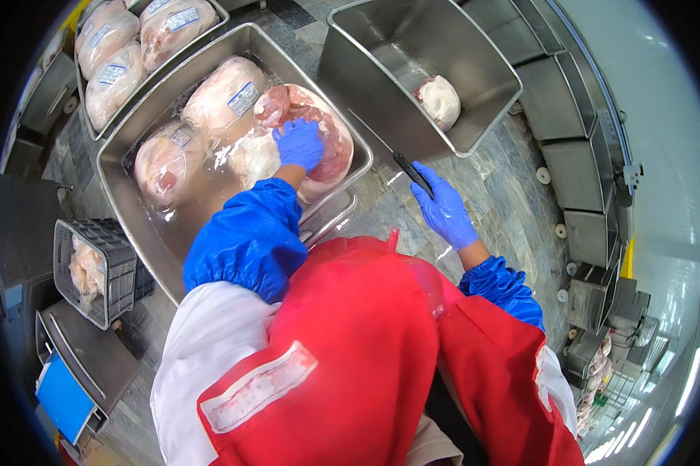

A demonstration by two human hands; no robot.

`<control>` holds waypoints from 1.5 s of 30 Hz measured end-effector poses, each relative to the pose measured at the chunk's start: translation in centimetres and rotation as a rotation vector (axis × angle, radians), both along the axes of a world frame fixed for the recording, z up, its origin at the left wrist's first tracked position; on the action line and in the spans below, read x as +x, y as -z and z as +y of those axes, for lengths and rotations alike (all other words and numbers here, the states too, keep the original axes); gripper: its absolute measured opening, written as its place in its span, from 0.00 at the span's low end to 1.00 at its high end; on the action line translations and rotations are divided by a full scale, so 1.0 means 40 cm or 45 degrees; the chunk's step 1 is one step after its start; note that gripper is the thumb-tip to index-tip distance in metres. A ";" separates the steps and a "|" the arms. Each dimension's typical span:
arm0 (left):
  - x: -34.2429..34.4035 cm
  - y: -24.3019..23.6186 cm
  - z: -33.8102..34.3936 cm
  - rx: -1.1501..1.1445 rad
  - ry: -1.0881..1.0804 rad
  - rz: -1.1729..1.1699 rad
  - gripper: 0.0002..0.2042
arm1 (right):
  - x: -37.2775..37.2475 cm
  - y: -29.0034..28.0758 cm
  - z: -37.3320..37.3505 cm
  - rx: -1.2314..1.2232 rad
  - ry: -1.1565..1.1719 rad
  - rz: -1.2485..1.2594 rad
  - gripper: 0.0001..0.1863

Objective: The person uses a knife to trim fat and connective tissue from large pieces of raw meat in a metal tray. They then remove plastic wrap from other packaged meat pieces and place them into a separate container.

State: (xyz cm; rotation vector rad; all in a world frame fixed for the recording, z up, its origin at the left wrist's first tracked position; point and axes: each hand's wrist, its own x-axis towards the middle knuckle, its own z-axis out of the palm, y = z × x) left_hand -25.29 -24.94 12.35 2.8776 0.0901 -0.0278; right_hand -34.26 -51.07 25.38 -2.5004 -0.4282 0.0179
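My left hand (299, 146), in a blue glove, lies with fingers spread on a large raw piece of meat (338, 147) with a pale fat rim. It sits at the right end of a steel tub (117, 182) holding cloudy liquid. Two wrapped pieces of meat with labels, one at the back (218, 97) and one at the left (163, 167), lie in the same tub. My blue-gloved right hand (445, 210) is closed around the black handle of a long knife (404, 165). Its thin blade points up and left, passing the tub's right corner.
A deep steel bin (350, 62) at the back right holds a pale chunk of meat (439, 102). Another tub (86, 101) with wrapped pieces stands at the far left. A grey crate (121, 268) sits lower left. Steel bins (571, 159) line the right wall.
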 end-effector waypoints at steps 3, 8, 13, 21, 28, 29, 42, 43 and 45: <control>0.026 0.015 0.036 -0.029 -0.100 -0.142 0.11 | 0.100 -0.040 -0.020 -0.148 -0.150 0.028 0.19; -0.034 0.078 0.146 -0.126 -0.556 -0.489 0.08 | 0.273 -0.036 -0.048 -0.351 -0.600 -0.028 0.19; -0.101 0.044 0.077 -0.320 -0.502 -0.520 0.16 | 0.432 -0.018 -0.020 -0.496 -1.013 -0.295 0.20; -0.050 0.062 0.025 -0.366 -0.659 -0.418 0.11 | 0.548 -0.095 0.052 -0.650 -1.324 -0.092 0.25; -0.027 0.096 0.041 -0.409 -0.790 -0.553 0.07 | 0.584 -0.124 0.110 -0.770 -1.421 0.023 0.28; -0.027 0.101 0.044 -0.403 -0.798 -0.580 0.08 | 0.587 -0.139 0.124 -0.796 -1.461 0.012 0.28; -0.025 0.134 0.042 -0.294 -1.016 -0.540 0.11 | 0.581 -0.154 0.221 -0.832 -1.633 -0.106 0.22; -0.025 0.133 0.040 -0.299 -1.031 -0.549 0.11 | 0.564 -0.114 0.162 -0.837 -1.544 -0.078 0.23; -0.008 0.137 0.031 -0.338 -1.028 -0.577 0.11 | 0.522 -0.010 0.032 -0.870 -1.325 -0.022 0.26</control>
